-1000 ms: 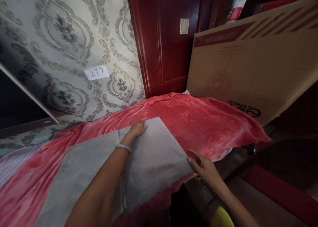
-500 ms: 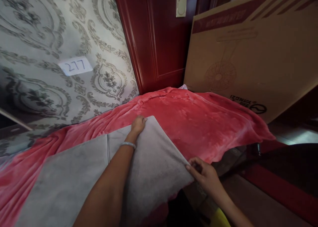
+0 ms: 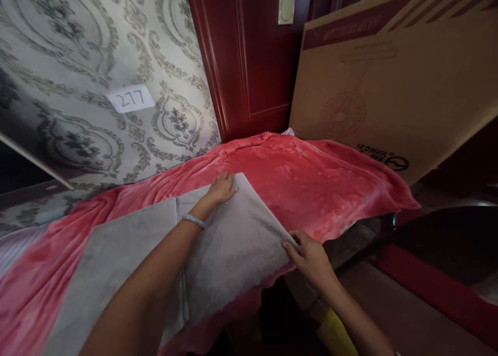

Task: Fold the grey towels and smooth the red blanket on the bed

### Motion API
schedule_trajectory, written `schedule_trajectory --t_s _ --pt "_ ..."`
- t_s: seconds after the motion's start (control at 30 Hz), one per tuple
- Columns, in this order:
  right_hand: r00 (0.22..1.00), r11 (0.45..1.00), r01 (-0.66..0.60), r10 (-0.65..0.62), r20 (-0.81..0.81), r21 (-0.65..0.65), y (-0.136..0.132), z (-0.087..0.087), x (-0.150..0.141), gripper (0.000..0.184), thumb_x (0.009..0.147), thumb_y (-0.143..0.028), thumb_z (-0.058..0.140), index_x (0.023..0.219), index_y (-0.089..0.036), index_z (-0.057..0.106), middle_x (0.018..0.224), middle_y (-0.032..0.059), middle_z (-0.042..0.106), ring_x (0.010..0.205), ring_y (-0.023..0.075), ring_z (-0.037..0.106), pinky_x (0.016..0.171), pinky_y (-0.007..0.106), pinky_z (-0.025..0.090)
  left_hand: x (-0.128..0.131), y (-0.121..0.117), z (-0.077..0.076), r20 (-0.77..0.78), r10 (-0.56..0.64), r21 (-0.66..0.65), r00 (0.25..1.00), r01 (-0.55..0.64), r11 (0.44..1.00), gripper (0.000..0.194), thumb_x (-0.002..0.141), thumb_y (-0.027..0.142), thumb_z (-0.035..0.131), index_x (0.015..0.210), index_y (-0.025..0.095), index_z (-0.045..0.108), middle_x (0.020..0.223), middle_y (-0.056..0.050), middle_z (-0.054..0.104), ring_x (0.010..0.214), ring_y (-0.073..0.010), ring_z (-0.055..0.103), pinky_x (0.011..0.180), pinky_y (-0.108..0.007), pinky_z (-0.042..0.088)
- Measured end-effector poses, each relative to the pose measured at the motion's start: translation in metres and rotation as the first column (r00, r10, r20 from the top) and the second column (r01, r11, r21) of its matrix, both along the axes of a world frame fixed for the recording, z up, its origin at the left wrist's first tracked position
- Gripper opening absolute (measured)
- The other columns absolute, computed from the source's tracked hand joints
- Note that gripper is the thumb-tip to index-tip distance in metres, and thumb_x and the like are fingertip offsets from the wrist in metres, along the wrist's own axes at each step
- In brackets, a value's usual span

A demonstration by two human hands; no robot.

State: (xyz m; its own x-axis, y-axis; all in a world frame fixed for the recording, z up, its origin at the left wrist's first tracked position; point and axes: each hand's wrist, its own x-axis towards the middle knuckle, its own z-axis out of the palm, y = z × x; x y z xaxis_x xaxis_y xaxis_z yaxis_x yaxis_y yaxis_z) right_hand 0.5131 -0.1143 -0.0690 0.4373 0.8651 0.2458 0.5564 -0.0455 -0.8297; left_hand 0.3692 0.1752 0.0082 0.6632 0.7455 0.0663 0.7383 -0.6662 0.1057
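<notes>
While a yellow thing (image 3: 336,332) shows at the lower edge, partly hidden by the right forearm, the grey cloth (image 3: 229,242) lies folded across the red blanket (image 3: 311,190), its near end running out of view. At its right edge the right hand (image 3: 309,255) pinches the fabric between thumb and fingers; the left hand (image 3: 223,187), a pale bracelet (image 3: 193,220) at its wrist, rests on the far edge beside the corner, fingers slightly spread. The plush blanket covers the surface beneath, bunched in folds along the wall side, with a striped cloth (image 3: 19,247) at far left. Behind it rises a wall (image 3: 78,50) in grey scroll-patterned paper, bearing a white card (image 3: 131,98) marked 277, then a dark red panel (image 3: 260,50) with a square plate (image 3: 286,8). To the right stands a large cardboard box (image 3: 404,86), its lettering upside down, its contents hidden.
</notes>
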Motion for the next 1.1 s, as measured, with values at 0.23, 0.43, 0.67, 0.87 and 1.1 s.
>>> schedule_trajectory --t_s 0.23,0.43,0.67,0.87,1.1 --pt "0.787 0.996 -0.055 0.091 -0.610 0.077 0.007 0.003 -0.003 0.069 0.077 -0.058 0.066 0.132 -0.018 0.054 0.083 0.0054 0.072 0.077 0.0258 0.068 0.068 0.036 0.054 -0.087 -0.036 0.009 -0.149 -0.144 -0.049 0.978 0.138 0.989 0.060 0.093 0.042 0.052 0.149 0.024 0.042 0.163 -0.014 0.031 0.152 -0.0283 0.025 0.123 -0.051 0.022" --pt "0.664 0.994 -0.010 0.086 -0.743 0.106 0.009 0.004 -0.008 0.072 0.067 -0.059 0.080 0.126 -0.018 0.066 0.107 0.0102 0.073 0.095 0.0277 0.068 0.079 0.038 0.055 -0.181 -0.038 -0.001 -0.029 -0.026 0.018 0.999 0.026 0.999 0.062 0.095 0.046 0.043 0.149 0.017 0.043 0.160 -0.015 0.037 0.149 -0.0257 0.033 0.122 -0.044 0.028" --pt "0.443 0.981 0.070 0.130 -0.887 0.179 0.005 0.016 -0.041 0.064 0.061 -0.048 0.088 0.117 -0.022 0.072 0.116 0.0072 0.073 0.111 0.0278 0.064 0.099 0.041 0.050 -0.213 -0.046 -0.046 0.101 0.177 0.205 0.979 -0.195 0.959 0.052 0.096 0.040 0.042 0.141 0.018 0.055 0.151 -0.014 0.049 0.140 -0.0303 0.045 0.116 -0.049 0.037" --pt "0.326 0.979 0.168 0.058 -0.944 0.118 0.006 0.017 -0.061 0.051 0.057 -0.044 0.090 0.098 -0.017 0.077 0.102 0.0099 0.076 0.107 0.0318 0.067 0.098 0.047 0.053 -0.207 -0.058 -0.051 0.201 0.157 0.208 0.967 -0.199 0.958 0.045 0.095 0.036 0.046 0.134 0.019 0.062 0.147 -0.014 0.054 0.138 -0.0309 0.048 0.115 -0.050 0.039" --pt "0.595 0.985 0.124 0.023 -0.803 0.121 0.019 0.003 -0.056 0.059 0.063 -0.049 0.082 0.113 -0.019 0.074 0.115 0.0093 0.073 0.118 0.0309 0.063 0.106 0.048 0.047 -0.215 -0.058 -0.055 0.441 0.101 0.131 0.892 -0.175 0.976 0.038 0.090 0.033 0.054 0.122 0.021 0.070 0.139 -0.012 0.062 0.133 -0.0290 0.053 0.114 -0.052 0.040"
